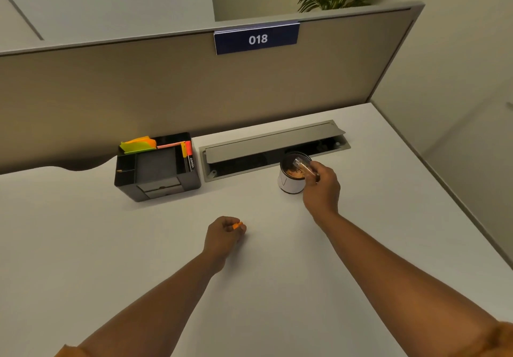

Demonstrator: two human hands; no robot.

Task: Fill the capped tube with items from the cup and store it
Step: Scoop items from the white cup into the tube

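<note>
A small white cup with a dark inside stands on the white desk, holding several small orange-brown items. My right hand holds a clear tube tilted over the cup's mouth, its open end pointing into the cup. My left hand rests on the desk nearer to me, fingers closed around a small orange cap.
A black desk organiser with sticky notes and markers stands at the back left. An open grey cable tray runs along the back, just behind the cup. A beige partition rises behind. The desk's right edge runs diagonally.
</note>
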